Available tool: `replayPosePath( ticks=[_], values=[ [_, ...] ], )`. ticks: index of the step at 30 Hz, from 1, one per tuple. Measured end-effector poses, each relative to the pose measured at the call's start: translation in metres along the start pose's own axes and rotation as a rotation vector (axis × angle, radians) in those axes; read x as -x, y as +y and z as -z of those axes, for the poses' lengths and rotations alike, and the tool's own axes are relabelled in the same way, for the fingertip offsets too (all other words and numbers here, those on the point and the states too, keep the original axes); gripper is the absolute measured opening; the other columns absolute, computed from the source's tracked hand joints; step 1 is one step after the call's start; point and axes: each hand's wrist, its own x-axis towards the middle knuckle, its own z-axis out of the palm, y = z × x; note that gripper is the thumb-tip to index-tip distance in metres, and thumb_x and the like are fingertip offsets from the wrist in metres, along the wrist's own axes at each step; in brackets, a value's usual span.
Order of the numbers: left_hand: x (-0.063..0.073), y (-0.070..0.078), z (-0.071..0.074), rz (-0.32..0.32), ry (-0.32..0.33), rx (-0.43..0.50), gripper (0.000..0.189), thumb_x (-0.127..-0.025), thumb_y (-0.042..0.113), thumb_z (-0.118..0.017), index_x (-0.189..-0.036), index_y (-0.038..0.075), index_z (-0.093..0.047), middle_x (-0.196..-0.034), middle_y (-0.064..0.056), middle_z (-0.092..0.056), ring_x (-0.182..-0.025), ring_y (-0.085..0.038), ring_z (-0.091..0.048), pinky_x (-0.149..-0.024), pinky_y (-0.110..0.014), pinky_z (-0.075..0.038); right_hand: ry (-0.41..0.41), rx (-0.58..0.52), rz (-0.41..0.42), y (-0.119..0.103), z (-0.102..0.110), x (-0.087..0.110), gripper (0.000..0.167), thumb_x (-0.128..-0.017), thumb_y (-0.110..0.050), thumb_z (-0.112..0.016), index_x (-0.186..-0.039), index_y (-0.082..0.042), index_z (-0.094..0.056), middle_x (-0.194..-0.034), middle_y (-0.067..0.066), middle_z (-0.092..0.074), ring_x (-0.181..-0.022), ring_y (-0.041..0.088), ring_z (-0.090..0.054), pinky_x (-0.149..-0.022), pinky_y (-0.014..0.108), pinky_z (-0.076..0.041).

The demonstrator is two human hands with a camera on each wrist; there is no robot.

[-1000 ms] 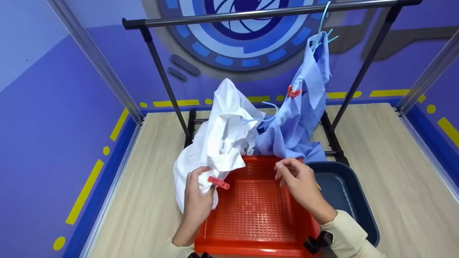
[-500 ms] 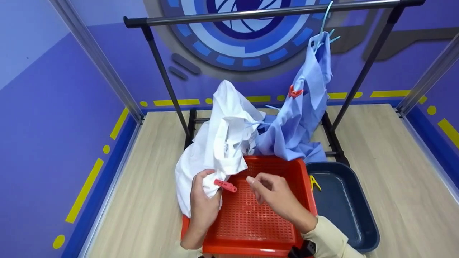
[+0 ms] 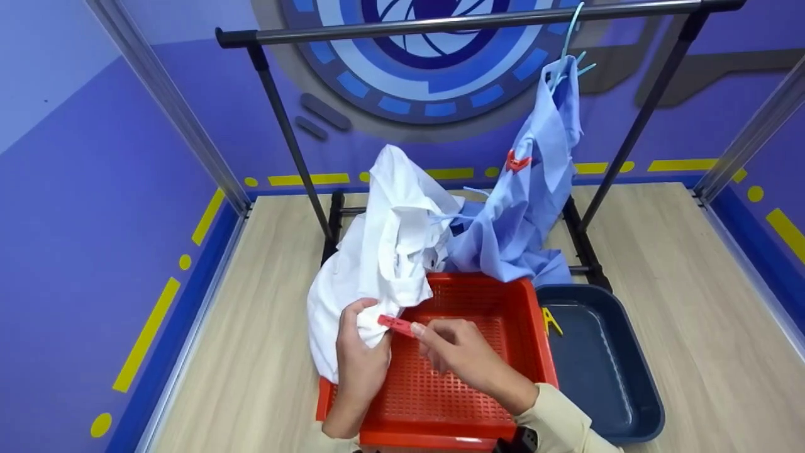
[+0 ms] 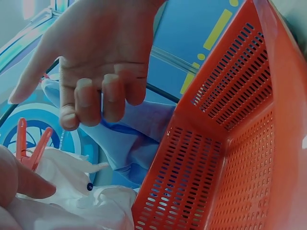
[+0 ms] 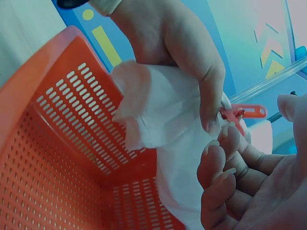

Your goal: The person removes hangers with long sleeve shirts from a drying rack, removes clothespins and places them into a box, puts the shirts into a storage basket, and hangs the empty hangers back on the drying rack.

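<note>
My left hand (image 3: 361, 362) grips a bunched edge of the white shirt (image 3: 402, 245), fingers and thumb pinching the cloth over the red basket (image 3: 465, 415). A red clothespin (image 3: 397, 326) is clipped on the shirt beside that grip. My right hand (image 3: 465, 358) is close to the clothespin's handle end, its thumb and fingers apart and loosely bent. The right wrist view has the clothespin's handles (image 5: 252, 111) between that thumb and the fingers, with gaps visible. A dark button (image 4: 89, 186) shows on the shirt in the left wrist view.
A blue shirt (image 3: 544, 182) hangs on a light-blue hanger (image 3: 571, 28) from the dark rack (image 3: 402, 28), with another red clothespin (image 3: 517, 162) on it. A yellow clothespin (image 3: 551, 321) sits at the edge of the dark tray (image 3: 648, 377). Walls stand left and behind.
My right hand has moved left from above the basket's right side to the red clothespin. My left hand, still gripping the white shirt, has shifted slightly right.
</note>
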Motion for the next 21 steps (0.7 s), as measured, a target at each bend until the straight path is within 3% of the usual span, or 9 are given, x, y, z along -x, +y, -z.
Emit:
replayPosePath(
  ticks=[13, 21],
  values=[
    [-0.0017, -0.0027, -0.0020, 0.007, -0.018, -0.021, 0.042, -0.083, -0.007, -0.066, -0.118, 0.011, -0.050, -0.120, -0.003, -0.056, -0.117, -0.019, -0.052, -0.105, -0.043, -0.044, 0.024, -0.027, -0.001, -0.0031, -0.0085, -0.0047, 0.042, -0.097, -0.037, -0.056, -0.073, -0.004, -0.065, -0.057, 0.012, -0.057, -0.048, 0.012, -0.052, -0.048, 0.028, -0.047],
    [-0.0002, -0.0028, -0.0013, 0.003, -0.027, -0.028, 0.042, -0.083, -0.005, -0.066, -0.117, 0.012, -0.050, -0.120, -0.002, -0.055, -0.118, -0.017, -0.051, -0.104, -0.042, -0.044, 0.037, -0.130, 0.019, -0.0032, -0.0098, -0.0049, 0.040, -0.094, -0.030, -0.062, -0.069, 0.002, -0.057, -0.059, 0.004, -0.050, -0.050, 0.008, -0.046, -0.047, 0.021, -0.040]
  ],
)
